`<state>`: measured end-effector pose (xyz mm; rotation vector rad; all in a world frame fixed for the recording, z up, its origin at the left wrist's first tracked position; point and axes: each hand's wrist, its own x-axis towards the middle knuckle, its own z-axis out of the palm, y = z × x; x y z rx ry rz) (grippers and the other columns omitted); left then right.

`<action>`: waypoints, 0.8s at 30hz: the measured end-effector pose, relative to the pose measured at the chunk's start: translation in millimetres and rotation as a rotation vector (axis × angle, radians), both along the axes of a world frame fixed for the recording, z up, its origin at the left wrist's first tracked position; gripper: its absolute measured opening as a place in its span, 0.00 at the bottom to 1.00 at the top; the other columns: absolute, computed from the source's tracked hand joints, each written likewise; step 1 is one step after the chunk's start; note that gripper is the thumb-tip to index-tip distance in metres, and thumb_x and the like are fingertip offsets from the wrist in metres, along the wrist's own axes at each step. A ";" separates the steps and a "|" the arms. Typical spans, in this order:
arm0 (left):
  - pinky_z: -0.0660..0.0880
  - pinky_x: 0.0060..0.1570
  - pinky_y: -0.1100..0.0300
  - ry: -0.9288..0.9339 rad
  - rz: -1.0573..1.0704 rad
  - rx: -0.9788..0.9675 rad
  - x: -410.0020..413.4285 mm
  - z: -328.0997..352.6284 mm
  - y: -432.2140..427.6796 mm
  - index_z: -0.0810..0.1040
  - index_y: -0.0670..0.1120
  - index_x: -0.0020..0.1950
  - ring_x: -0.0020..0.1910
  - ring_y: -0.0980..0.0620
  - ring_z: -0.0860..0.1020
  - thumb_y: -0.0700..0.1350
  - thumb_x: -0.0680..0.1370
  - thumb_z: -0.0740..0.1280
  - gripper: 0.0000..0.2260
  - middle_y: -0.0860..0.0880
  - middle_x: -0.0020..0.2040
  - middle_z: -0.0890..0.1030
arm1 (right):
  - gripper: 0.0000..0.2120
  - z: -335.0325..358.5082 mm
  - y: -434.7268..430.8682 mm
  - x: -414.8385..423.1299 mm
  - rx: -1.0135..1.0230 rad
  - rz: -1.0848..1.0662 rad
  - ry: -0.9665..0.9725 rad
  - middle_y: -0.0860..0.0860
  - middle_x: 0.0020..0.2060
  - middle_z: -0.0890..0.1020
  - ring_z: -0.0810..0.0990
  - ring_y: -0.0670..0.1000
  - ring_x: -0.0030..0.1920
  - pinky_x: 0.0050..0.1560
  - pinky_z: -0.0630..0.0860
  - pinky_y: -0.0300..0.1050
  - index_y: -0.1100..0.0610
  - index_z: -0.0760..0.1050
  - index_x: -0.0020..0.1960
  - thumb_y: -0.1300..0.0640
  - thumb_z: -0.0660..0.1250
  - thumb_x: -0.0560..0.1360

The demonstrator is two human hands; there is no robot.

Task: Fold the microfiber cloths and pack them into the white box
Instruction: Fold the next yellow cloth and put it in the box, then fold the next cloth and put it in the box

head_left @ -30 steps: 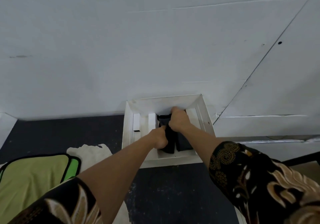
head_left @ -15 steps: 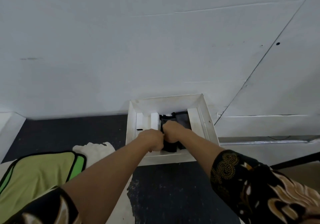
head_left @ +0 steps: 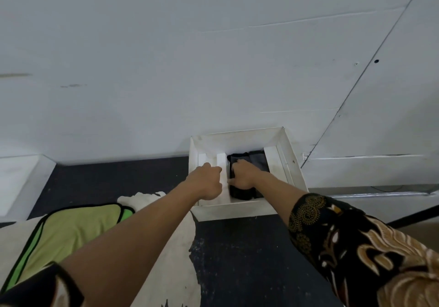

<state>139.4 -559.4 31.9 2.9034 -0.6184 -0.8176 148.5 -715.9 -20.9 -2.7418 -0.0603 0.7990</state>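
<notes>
- While the right hand point(head_left: 242, 176) lies on the dark folded cloths point(head_left: 257, 161) with its fingers curled over their left edge, the bundle sits inside the white box point(head_left: 237, 211), in the slot just right of a white divider point(head_left: 222, 161).
- Judged best: press straight down, then slide the fingers out along the divider so the folds do not spring open.
- The left hand point(head_left: 206, 180), just left of the right, is balled against the divider; whether it grips anything cannot be told. Bracing there would steady that wall.
- Under the left forearm, nearer the body, a green cloth point(head_left: 71, 230) lies on a cream sheet point(head_left: 166, 259), likely the next to fold.
</notes>
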 end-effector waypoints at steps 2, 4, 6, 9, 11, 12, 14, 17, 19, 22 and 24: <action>0.71 0.63 0.48 -0.056 0.005 -0.008 -3.6 4.8 10.0 0.61 0.48 0.77 0.67 0.40 0.69 0.51 0.80 0.60 0.25 0.42 0.71 0.66 | 0.28 10.7 4.9 -4.3 -0.010 -0.020 -0.035 0.60 0.73 0.65 0.62 0.60 0.73 0.70 0.65 0.56 0.61 0.64 0.73 0.45 0.62 0.80; 0.69 0.64 0.47 -0.150 -0.018 -0.016 -9.2 11.9 20.6 0.63 0.49 0.76 0.66 0.40 0.69 0.53 0.80 0.60 0.24 0.43 0.69 0.68 | 0.30 22.3 13.2 -11.0 -0.013 -0.059 -0.109 0.58 0.73 0.64 0.62 0.59 0.73 0.70 0.66 0.58 0.59 0.62 0.75 0.44 0.61 0.80; 0.66 0.65 0.45 -0.283 -0.040 -0.046 -15.4 18.2 31.7 0.66 0.50 0.74 0.66 0.41 0.69 0.55 0.80 0.59 0.23 0.44 0.68 0.70 | 0.30 35.4 24.7 -21.0 0.001 -0.111 -0.192 0.57 0.74 0.63 0.62 0.59 0.73 0.69 0.66 0.59 0.56 0.61 0.75 0.42 0.60 0.79; 0.61 0.68 0.47 -0.433 -0.039 -0.111 -26.5 21.3 53.8 0.66 0.51 0.73 0.68 0.43 0.68 0.58 0.81 0.57 0.22 0.46 0.70 0.70 | 0.31 55.6 48.7 -41.1 -0.017 -0.164 -0.306 0.57 0.77 0.57 0.55 0.59 0.77 0.73 0.58 0.61 0.54 0.57 0.77 0.40 0.58 0.80; 0.59 0.70 0.47 -0.502 -0.031 -0.143 -35.8 21.4 76.1 0.66 0.51 0.73 0.70 0.44 0.67 0.59 0.80 0.56 0.23 0.47 0.71 0.70 | 0.33 67.4 69.4 -58.7 -0.049 -0.189 -0.375 0.57 0.79 0.52 0.50 0.58 0.78 0.74 0.52 0.62 0.53 0.53 0.78 0.38 0.56 0.80; 0.57 0.71 0.46 -0.506 -0.024 -0.149 -41.1 20.8 88.8 0.65 0.52 0.73 0.71 0.44 0.65 0.59 0.80 0.56 0.23 0.47 0.72 0.68 | 0.34 71.3 80.6 -69.0 -0.053 -0.205 -0.397 0.57 0.79 0.51 0.48 0.58 0.78 0.75 0.50 0.62 0.52 0.52 0.79 0.37 0.55 0.80; 0.50 0.74 0.43 -0.478 0.002 -0.132 -52.3 19.0 121.2 0.61 0.51 0.76 0.76 0.42 0.58 0.60 0.81 0.54 0.26 0.44 0.77 0.60 | 0.36 75.2 107.4 -88.5 -0.059 -0.234 -0.435 0.56 0.79 0.49 0.45 0.58 0.79 0.75 0.47 0.63 0.52 0.50 0.79 0.35 0.54 0.79; 0.45 0.74 0.41 -0.433 0.051 -0.073 -68.5 13.0 190.4 0.54 0.51 0.79 0.78 0.41 0.49 0.62 0.81 0.51 0.29 0.42 0.80 0.51 | 0.37 73.6 165.3 -112.4 -0.068 -0.248 -0.486 0.56 0.80 0.47 0.43 0.58 0.79 0.76 0.44 0.63 0.50 0.49 0.80 0.32 0.52 0.78; 0.45 0.74 0.40 -0.440 0.079 -0.037 -79.3 7.1 240.8 0.52 0.51 0.79 0.78 0.41 0.48 0.62 0.81 0.51 0.30 0.43 0.80 0.49 | 0.38 66.9 207.2 -124.7 -0.077 -0.233 -0.494 0.55 0.80 0.47 0.43 0.57 0.79 0.75 0.44 0.63 0.50 0.48 0.80 0.31 0.50 0.77; 0.45 0.74 0.40 -0.434 0.117 0.010 -97.1 -2.2 313.8 0.51 0.50 0.79 0.78 0.41 0.48 0.61 0.81 0.51 0.30 0.43 0.80 0.48 | 0.38 48.8 267.3 -140.5 -0.069 -0.191 -0.451 0.55 0.80 0.43 0.39 0.56 0.79 0.75 0.43 0.63 0.48 0.45 0.80 0.30 0.48 0.77; 0.45 0.74 0.40 -0.383 0.158 0.025 -108.4 -8.6 352.8 0.49 0.51 0.80 0.78 0.41 0.47 0.61 0.81 0.50 0.30 0.42 0.80 0.46 | 0.38 34.9 300.5 -149.4 -0.052 -0.161 -0.433 0.55 0.80 0.41 0.37 0.56 0.79 0.76 0.43 0.65 0.47 0.45 0.80 0.30 0.49 0.77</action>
